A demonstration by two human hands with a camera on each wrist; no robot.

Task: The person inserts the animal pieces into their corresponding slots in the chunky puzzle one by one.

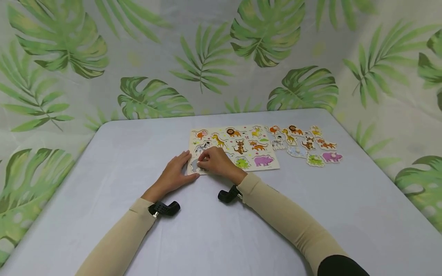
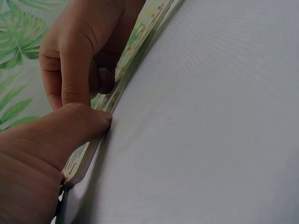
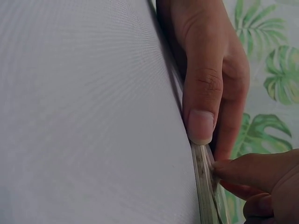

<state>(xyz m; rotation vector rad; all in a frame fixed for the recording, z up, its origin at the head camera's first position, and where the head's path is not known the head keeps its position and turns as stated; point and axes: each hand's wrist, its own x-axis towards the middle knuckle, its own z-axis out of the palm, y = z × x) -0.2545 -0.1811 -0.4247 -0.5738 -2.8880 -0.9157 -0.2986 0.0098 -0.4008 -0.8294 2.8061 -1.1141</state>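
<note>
A pale animal puzzle board (image 1: 246,134) lies on the table, printed with a lion, giraffe, zebra, hippo and others. My left hand (image 1: 172,171) braces its near left corner, fingers along the left side and the thumb (image 2: 96,122) laid against the front edge. Over the same corner, my right hand (image 1: 221,163) pinches a grey elephant puzzle piece (image 1: 194,166) between thumb and fingertips. The elephant sits at its place on the board, partly covered by the hand. In the right wrist view the right fingers (image 3: 247,169) come down close beside the left thumb.
To the right of the board lie several loose animal pieces, among them a purple hippo (image 1: 332,157), a green frog (image 1: 315,160) and a zebra (image 1: 278,143). A white cloth (image 1: 138,142) covers the table. Leaf-patterned curtain (image 1: 221,103) hangs behind and at both sides.
</note>
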